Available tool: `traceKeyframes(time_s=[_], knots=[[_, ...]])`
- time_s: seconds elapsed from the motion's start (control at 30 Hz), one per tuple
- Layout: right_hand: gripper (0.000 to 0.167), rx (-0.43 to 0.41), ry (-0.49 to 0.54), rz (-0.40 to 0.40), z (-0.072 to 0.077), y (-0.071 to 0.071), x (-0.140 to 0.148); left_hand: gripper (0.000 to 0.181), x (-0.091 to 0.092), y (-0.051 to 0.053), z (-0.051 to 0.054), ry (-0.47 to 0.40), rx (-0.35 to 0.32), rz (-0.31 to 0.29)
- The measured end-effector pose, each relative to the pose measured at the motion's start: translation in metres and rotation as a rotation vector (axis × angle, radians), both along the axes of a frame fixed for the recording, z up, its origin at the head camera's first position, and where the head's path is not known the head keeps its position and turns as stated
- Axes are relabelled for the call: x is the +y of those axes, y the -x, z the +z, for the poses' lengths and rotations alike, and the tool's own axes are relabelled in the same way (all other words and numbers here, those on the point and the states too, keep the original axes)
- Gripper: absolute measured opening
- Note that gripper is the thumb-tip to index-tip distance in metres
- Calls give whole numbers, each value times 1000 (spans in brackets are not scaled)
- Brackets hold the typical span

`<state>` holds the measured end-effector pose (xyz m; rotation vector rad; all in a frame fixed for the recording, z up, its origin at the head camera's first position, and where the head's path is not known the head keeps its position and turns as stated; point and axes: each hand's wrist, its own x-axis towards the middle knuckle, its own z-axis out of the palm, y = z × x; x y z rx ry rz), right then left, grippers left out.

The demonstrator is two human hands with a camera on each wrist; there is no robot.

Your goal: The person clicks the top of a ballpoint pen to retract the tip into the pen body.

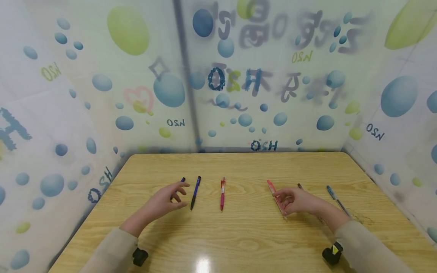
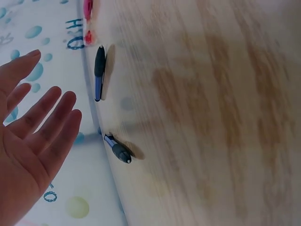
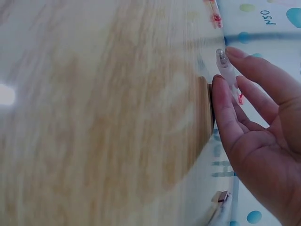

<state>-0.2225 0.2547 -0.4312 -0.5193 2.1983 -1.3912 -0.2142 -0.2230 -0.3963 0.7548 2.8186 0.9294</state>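
Note:
A pink pen (image 1: 271,186) with a clear lower barrel is pinched in my right hand (image 1: 298,201). Its pale tip (image 3: 222,55) shows between the thumb and fingers in the right wrist view, and its far end stands above the table's back edge. My left hand (image 1: 167,201) hovers with relaxed fingers, holding nothing. It partly covers one dark-blue pen (image 1: 183,179); just right of it lies a blue pen (image 1: 196,192) with a black grip. A red pen (image 1: 223,193) rests between the two hands. Behind the right hand, a brown-ended pen (image 1: 300,186) is mostly hidden.
Beyond the right hand, a clear pen with a blue cap (image 1: 336,198) lies partly behind the forearm. All the pens are on or over a wood-grain table (image 1: 218,242). Spotted curtains (image 1: 136,76) enclose its back and sides.

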Motion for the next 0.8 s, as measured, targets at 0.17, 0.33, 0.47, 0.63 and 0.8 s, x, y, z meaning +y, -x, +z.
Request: traceKeyframes(time_s=[0.17,0.33,0.47,0.63,0.8], knots=[[60,-18,-14,5,1,1,-1,56,-3,2,-2,51,-9,-22],[61,-15,-29,-18,1,2,-3,55,-5,2,-3,61,-24,-29],[63,-3,-46,-30,2,2,-3,55,-7,2,-4,64,-22,-33],[63,19,-57,-22,3,2,-3,54,-7,1,-4,60,-32,-32],[61,34,-59,1,3,2,-1,54,-6,1,-3,65,-38,-34]])
